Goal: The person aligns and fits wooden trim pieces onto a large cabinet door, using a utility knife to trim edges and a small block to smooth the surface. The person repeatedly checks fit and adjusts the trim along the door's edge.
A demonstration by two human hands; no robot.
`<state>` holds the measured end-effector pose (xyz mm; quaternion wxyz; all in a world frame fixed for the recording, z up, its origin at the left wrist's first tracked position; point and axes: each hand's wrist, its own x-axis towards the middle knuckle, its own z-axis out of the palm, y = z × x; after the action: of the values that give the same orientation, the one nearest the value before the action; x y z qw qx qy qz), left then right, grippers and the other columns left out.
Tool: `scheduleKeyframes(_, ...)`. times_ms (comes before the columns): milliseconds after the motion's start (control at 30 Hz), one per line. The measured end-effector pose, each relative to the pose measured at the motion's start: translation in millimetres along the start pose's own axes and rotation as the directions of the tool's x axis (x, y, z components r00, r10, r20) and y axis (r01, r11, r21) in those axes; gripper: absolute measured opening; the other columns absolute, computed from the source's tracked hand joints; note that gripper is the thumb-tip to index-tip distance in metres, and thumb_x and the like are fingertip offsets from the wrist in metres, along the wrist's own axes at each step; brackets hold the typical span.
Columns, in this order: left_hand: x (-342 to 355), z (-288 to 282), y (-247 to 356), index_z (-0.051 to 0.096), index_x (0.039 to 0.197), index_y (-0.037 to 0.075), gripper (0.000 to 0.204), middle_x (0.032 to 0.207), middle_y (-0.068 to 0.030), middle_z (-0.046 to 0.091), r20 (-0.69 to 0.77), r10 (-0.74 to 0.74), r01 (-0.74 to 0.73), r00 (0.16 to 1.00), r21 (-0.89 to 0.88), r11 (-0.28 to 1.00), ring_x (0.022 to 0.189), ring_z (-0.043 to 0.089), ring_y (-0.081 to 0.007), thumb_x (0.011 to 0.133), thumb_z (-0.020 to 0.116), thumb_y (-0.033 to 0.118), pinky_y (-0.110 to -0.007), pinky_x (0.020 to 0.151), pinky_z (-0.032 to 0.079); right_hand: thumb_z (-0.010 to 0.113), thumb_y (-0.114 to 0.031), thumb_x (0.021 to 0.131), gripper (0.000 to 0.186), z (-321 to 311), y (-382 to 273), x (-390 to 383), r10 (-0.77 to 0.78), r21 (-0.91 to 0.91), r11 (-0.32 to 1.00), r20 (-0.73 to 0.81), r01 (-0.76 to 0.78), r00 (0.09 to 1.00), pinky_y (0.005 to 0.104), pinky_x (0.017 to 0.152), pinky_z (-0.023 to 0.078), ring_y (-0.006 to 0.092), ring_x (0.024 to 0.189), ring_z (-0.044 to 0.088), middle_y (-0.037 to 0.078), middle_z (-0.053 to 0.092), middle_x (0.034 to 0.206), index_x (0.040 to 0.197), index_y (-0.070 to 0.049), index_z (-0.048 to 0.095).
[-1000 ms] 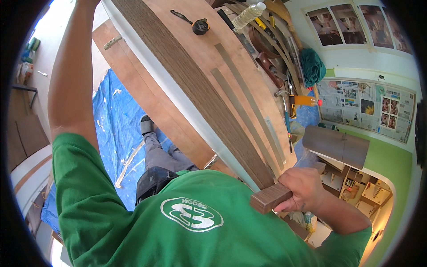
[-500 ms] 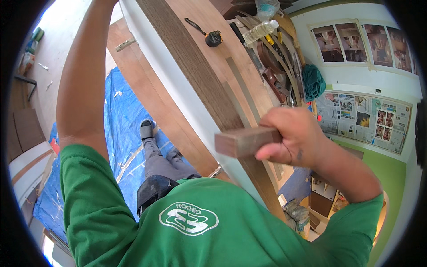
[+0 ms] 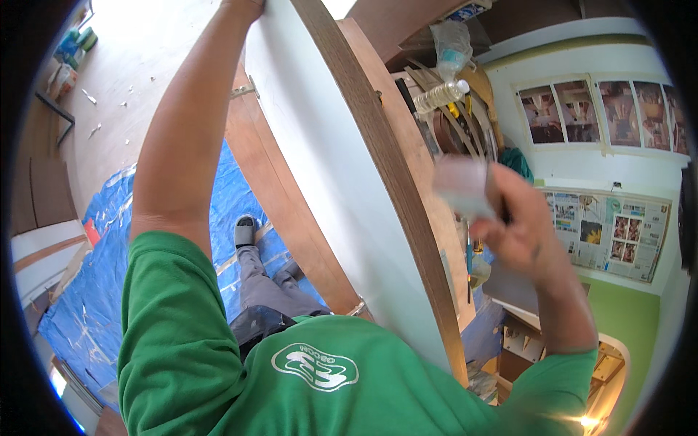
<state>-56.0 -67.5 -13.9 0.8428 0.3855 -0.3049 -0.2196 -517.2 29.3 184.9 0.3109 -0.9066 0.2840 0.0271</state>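
The white panel (image 3: pixel 331 182) with its brown wood edge strip (image 3: pixel 396 189) stands tilted before you. Your left hand (image 3: pixel 243 9) grips its top edge. Your right hand (image 3: pixel 509 225) is closed around a pale, blurred block (image 3: pixel 462 187), possibly a sanding block, just beside the strip. Blue tarp (image 3: pixel 109 291) covers the floor below.

A crumpled blue plastic tarp (image 3: pixel 109 291) lay spread under my feet, a clear plastic bottle of yellowish liquid (image 3: pixel 438 95) sat beyond the board, newspaper sheets (image 3: pixel 618 232) and a row of photo prints (image 3: pixel 600 112) covered the pale wall.
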Motion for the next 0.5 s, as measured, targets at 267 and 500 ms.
scheduleKeyframes(267, -15, 10, 12, 0.068, 0.088, 0.006, 0.009, 0.085, -0.0053, 0.063, -0.120, -0.009, 0.014, 0.993, 0.037, 0.999, 0.081, 0.061, -0.0181, 0.083, 0.066, 0.013, -0.032, 0.076, 0.051, 0.084, -0.007, 0.066, 0.062, 38, -10, -75, -0.215, -0.205, 0.947, 0.161, 0.246, 0.963, 0.0428, 0.077, 0.059, 0.0373, 0.087, 0.066, 0.017, 0.061, 0.105, 0.122, -0.006, 0.057)
scheduleKeyframes(500, -19, 15, 17, 0.068, 0.086, 0.006, 0.010, 0.086, -0.0061, 0.065, -0.122, -0.074, 0.079, 0.990, 0.039, 0.996, 0.083, 0.061, -0.0183, 0.082, 0.069, 0.015, -0.032, 0.078, 0.050, 0.082, -0.008, 0.060, 0.059, 55, -35, -65, -0.272, -0.336, 0.897, 0.094, 0.288, 0.958, 0.0446, 0.070, 0.054, 0.0368, 0.086, 0.061, 0.016, 0.055, 0.098, 0.112, -0.004, 0.056)
